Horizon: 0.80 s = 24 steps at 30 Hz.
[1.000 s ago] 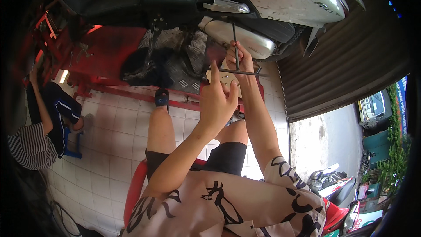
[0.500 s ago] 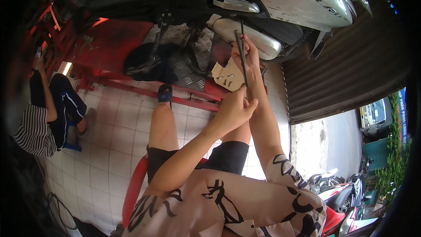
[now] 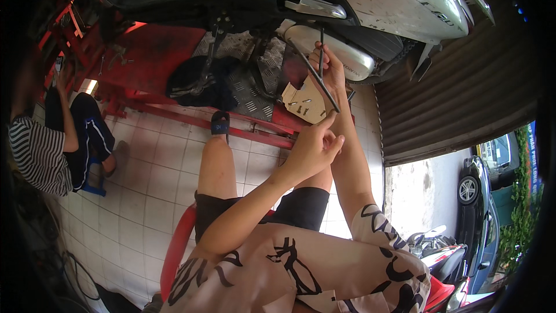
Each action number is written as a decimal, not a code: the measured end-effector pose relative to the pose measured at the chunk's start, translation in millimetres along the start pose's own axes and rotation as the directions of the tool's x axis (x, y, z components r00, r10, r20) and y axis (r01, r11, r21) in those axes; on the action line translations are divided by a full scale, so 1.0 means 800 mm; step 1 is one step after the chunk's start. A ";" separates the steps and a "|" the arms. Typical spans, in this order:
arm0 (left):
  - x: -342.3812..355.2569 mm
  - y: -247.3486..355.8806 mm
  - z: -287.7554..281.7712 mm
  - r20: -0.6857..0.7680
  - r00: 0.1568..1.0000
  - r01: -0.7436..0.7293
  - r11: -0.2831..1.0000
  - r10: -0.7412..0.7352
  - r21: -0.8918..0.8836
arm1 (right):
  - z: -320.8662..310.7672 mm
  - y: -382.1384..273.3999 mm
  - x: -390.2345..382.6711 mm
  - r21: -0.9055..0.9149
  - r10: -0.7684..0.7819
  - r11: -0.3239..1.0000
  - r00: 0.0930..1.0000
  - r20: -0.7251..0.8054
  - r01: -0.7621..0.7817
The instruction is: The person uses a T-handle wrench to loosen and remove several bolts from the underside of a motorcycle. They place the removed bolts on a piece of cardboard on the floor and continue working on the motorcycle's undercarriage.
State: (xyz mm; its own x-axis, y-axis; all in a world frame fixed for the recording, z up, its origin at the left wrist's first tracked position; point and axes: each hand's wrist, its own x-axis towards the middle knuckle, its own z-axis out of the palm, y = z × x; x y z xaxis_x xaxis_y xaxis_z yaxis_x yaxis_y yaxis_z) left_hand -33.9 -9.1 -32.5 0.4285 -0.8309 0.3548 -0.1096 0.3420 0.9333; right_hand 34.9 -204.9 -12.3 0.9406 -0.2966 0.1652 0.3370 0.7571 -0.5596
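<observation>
My right hand (image 3: 332, 71) is closed around the shaft of a dark T-handle wrench (image 3: 307, 60), whose shaft points up toward the silver exhaust cover (image 3: 353, 58) of a motorbike. The crossbar slants from upper left to lower right. Lower down, my left hand (image 3: 311, 148) holds nothing; its index finger stretches toward the crossbar's lower end, touching or nearly so, while the thumb stands apart. Beside my right wrist lies a piece of cardboard (image 3: 314, 104) with several small bolts (image 3: 299, 111) on it. Where the shaft's tip meets the motorbike is hard to make out.
The motorbike stands over a red lift platform (image 3: 153, 58) with a tread-plate section (image 3: 263, 107). A spanner (image 3: 102, 65) lies on its left. A person in a striped shirt (image 3: 37, 153) sits at left. A roller shutter (image 3: 463, 98) and parked motorbikes (image 3: 440, 255) are at right.
The wrench's crossbar has turned from near upright to a slant. My left index finger has straightened toward its lower end. Outside, a dark car has come into view; the seated person has shifted.
</observation>
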 end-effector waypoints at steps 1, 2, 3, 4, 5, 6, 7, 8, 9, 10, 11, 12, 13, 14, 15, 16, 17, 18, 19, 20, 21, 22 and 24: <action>0.002 0.013 -0.002 -0.043 0.998 -0.043 0.999 0.044 0.016 | -0.004 -0.001 -0.003 -0.016 -0.003 1.000 1.000 0.005 0.003; 0.007 0.025 -0.006 -0.085 0.993 -0.084 0.996 0.087 0.036 | -0.008 -0.001 -0.005 -0.001 0.002 1.000 1.000 0.006 -0.002; 0.013 0.043 -0.014 -0.126 0.983 -0.130 0.990 0.136 0.059 | -0.011 -0.003 -0.005 0.011 0.005 1.000 1.000 0.012 -0.006; 0.016 0.055 -0.023 -0.133 0.985 -0.114 0.993 0.112 -0.007 | -0.014 -0.004 -0.006 0.028 0.007 1.000 1.000 0.017 -0.007; 0.014 0.051 -0.026 -0.196 0.975 -0.107 0.994 0.108 0.016 | -0.018 -0.004 -0.008 0.028 0.002 1.000 1.000 0.000 -0.002; 0.012 0.051 -0.028 -0.257 0.960 -0.104 0.994 0.111 0.038 | -0.014 -0.007 -0.008 0.025 -0.004 1.000 1.000 -0.012 0.005; 0.011 0.050 -0.030 -0.317 0.942 -0.100 0.993 0.114 0.059 | -0.010 -0.010 -0.009 0.021 -0.011 1.000 1.000 -0.027 0.012; 0.009 0.040 -0.029 -0.352 0.935 -0.018 0.998 0.037 0.058 | -0.009 -0.013 -0.012 0.041 -0.006 0.999 1.000 -0.023 0.007; 0.005 0.027 -0.025 -0.351 0.936 0.039 0.997 -0.014 0.066 | -0.006 -0.015 -0.011 0.060 0.002 0.998 1.000 -0.008 -0.002; 0.000 0.009 -0.020 -0.355 0.932 0.100 0.992 -0.066 0.076 | -0.004 -0.013 -0.006 0.084 0.016 0.996 1.000 0.008 -0.017; -0.004 -0.009 -0.014 -0.361 0.925 0.159 0.984 -0.119 0.085 | -0.002 -0.012 -0.003 0.085 0.013 0.996 1.000 0.006 -0.013; -0.004 -0.007 -0.008 -0.266 0.957 0.132 0.990 -0.113 0.054 | -0.002 -0.008 -0.004 0.089 0.013 0.996 1.000 -0.004 -0.012; -0.002 -0.005 -0.003 -0.193 0.980 0.068 0.993 -0.047 0.101 | -0.001 -0.004 -0.004 0.093 0.013 0.996 1.000 -0.012 -0.012; 0.000 -0.003 0.002 -0.118 0.993 -0.001 0.990 0.018 0.144 | 0.001 -0.002 -0.003 0.024 0.008 1.000 1.000 -0.025 -0.007; 0.006 0.014 0.005 -0.033 0.997 -0.069 0.983 0.076 0.172 | -0.004 -0.002 -0.004 0.009 0.007 1.000 0.999 -0.037 -0.006; 0.014 0.026 0.005 -0.060 0.988 -0.134 0.982 0.143 0.134 | -0.011 0.000 -0.004 -0.005 0.003 1.000 0.999 -0.047 -0.004; 0.019 0.038 0.001 -0.160 0.973 -0.149 0.982 0.166 0.115 | -0.017 0.000 -0.005 -0.019 0.001 1.000 0.998 -0.057 -0.002; 0.023 0.051 -0.005 -0.261 0.947 -0.169 0.981 0.190 0.100 | -0.014 0.001 -0.006 -0.030 -0.010 1.000 0.998 -0.067 0.008; 0.024 0.057 -0.010 -0.359 0.910 -0.189 0.978 0.208 0.088 | -0.013 0.001 -0.009 -0.041 -0.020 0.999 0.997 -0.077 0.017; 0.020 0.049 -0.016 -0.398 0.904 -0.118 0.986 0.155 0.116 | -0.012 0.002 -0.010 -0.051 -0.030 0.998 0.996 -0.088 0.026; 0.015 0.038 -0.019 -0.433 0.895 -0.055 0.990 0.106 0.129 | -0.012 -0.008 -0.013 -0.034 -0.022 0.999 0.997 -0.075 0.020; 0.011 0.023 -0.022 -0.473 0.879 0.017 0.988 0.058 0.153 | -0.016 -0.010 -0.011 -0.003 -0.006 1.000 0.998 -0.055 0.006; 0.001 -0.015 -0.006 -0.326 0.943 0.112 0.987 -0.068 0.118 | -0.020 -0.009 -0.006 0.033 0.001 0.999 0.999 -0.047 0.000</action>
State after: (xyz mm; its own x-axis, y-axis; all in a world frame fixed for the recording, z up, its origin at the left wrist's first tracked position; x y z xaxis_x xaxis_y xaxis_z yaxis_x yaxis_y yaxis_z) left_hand -28.0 -11.9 -43.5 0.7040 -0.6637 0.2528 -0.1659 0.1923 0.9672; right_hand 27.2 -217.8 -22.1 0.9380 -0.3228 0.1263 0.3387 0.7757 -0.5325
